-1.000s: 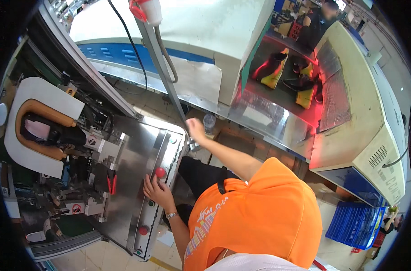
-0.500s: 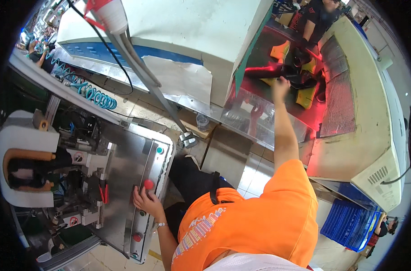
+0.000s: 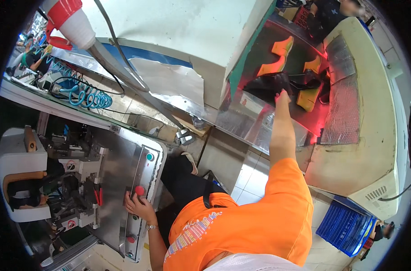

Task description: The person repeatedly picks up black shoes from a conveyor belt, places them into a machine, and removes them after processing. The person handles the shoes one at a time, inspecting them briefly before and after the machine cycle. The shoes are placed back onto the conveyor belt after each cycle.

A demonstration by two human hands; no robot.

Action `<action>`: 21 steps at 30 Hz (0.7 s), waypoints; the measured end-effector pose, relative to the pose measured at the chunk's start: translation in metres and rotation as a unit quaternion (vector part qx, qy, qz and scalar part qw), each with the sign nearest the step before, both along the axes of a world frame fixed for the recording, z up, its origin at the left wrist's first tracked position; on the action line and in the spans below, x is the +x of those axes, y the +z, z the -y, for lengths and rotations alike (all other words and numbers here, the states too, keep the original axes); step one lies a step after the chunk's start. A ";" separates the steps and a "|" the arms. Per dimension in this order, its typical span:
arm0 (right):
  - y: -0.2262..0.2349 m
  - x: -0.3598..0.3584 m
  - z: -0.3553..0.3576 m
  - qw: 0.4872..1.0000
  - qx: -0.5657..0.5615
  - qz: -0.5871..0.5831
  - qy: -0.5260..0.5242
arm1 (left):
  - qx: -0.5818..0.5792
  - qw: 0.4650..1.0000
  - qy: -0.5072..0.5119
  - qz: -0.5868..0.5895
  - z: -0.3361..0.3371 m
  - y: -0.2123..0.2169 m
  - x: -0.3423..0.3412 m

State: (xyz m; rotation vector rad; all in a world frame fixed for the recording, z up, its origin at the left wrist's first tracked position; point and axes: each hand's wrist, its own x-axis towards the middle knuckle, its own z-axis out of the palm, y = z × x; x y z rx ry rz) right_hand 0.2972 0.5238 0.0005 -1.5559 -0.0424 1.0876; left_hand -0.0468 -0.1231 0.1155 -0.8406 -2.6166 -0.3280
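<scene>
My right hand (image 3: 283, 96) reaches out to the red-lit conveyor belt at the upper right. Its fingers are closed at the near edge of a black boot (image 3: 264, 86), gripping it; the fingertips are partly hidden. Around it lie yellow shoe lasts (image 3: 308, 99) and another black boot (image 3: 305, 81). My left hand (image 3: 141, 209) rests with fingers apart on the metal control panel (image 3: 110, 194), just below a red push button (image 3: 139, 190); it holds nothing. Left of the panel is a machine with clamps, red-handled pliers-like levers (image 3: 98, 195) and a black shoe-shaped piece (image 3: 24, 193) inside a brown-edged white frame.
A beige oven-like housing (image 3: 372, 153) flanks the belt on the right. A thick cable with a red-and-white plug (image 3: 72, 22) hangs overhead. Coiled blue air hose (image 3: 94, 100) lies at the left. Blue crates (image 3: 343, 226) stand at lower right. A co-worker (image 3: 329, 16) stands beyond the belt.
The black boot at my right hand has moved nearer to me on the belt. The co-worker's arm has drawn back from it. My left hand stays on the panel; the whole view has shifted.
</scene>
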 end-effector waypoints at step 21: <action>0.329 -0.048 0.278 0.540 0.449 0.425 0.571 | 0.393 0.771 -0.256 0.431 -0.073 0.116 0.049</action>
